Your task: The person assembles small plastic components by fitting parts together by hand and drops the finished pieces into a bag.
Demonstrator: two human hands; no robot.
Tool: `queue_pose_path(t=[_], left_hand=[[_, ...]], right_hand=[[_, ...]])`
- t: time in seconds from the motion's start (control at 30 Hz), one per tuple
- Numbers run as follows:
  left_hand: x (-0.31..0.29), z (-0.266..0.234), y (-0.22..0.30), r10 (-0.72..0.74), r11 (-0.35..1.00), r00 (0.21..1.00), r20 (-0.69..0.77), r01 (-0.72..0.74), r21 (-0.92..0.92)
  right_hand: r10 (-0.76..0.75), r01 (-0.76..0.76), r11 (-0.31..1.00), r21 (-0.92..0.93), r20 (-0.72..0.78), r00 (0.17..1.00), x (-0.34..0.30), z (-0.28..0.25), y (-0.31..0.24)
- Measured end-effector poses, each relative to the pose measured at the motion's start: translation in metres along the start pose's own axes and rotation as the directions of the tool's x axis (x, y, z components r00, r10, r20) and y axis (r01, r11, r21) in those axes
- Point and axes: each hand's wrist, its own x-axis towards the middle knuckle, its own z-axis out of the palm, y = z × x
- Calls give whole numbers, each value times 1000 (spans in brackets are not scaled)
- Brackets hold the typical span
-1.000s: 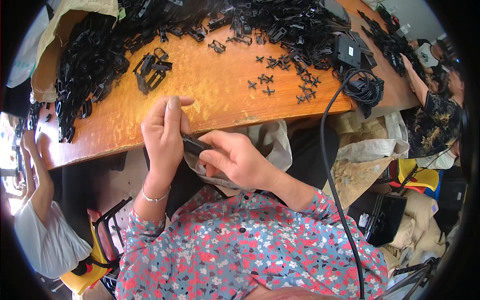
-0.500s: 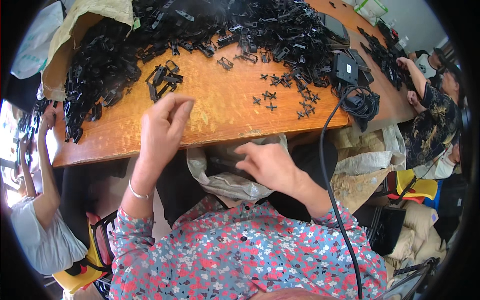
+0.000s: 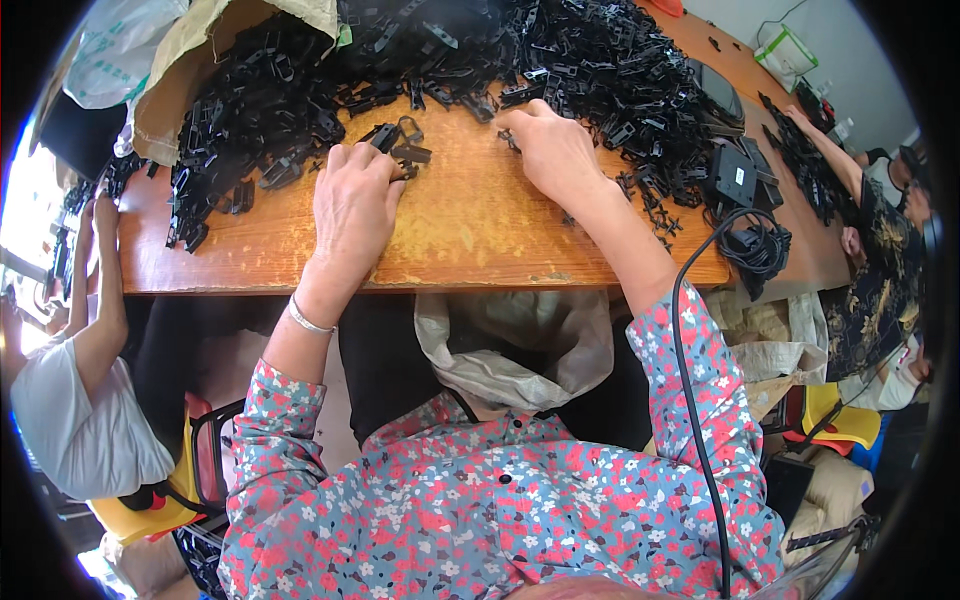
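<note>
Left hand point(image 3: 355, 200): palm down, fingers curled at a small cluster of black plastic frame-shaped clips point(image 3: 411, 153), set well in from the worktop's front edge. Right hand point(image 3: 555, 150): palm down, fingers bent, tips at a small dark plastic piece point(image 3: 509, 140). Fingertips are partly masked; whether either hand grasps its part or merely touches it cannot be determined.

The cluster lies just beyond and to the right of the left fingertips; the left hand is the nearer. Its rightmost clip points right, toward the right hand, long axis nearly parallel to the front edge. The dark piece slants, near end to the right.

Outward: a large heap of black plastic clips point(image 3: 600, 80) covers the far side of the orange-brown wooden worktop point(image 3: 450, 230). Black plastic cross-shaped pieces point(image 3: 655, 212) lie inward of the front right corner. An off-white woven sack point(image 3: 510, 385) gapes below the front edge.
</note>
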Motion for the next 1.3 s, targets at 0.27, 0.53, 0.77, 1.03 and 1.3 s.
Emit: queue_pose_path(t=[0.27,0.53,0.77,1.03,1.3], left_hand=[[-9,-4,25,35,985,998,46,-27,-170],[-3,6,42,104,914,987,122,-46,-404],[-7,13,39,-10,814,976,217,134,-565],[-6,11,41,-42,829,972,233,163,-534],[-6,13,37,-31,831,978,206,140,-538]], right_hand=[[100,-101,995,-7,244,965,-7,-10,-13],[-165,155,967,201,32,986,-29,-20,-9],[-78,72,936,345,4,997,-34,-25,-19],[-256,285,886,365,-127,958,-30,-4,-38],[-316,315,923,222,-33,948,-28,0,-42]])
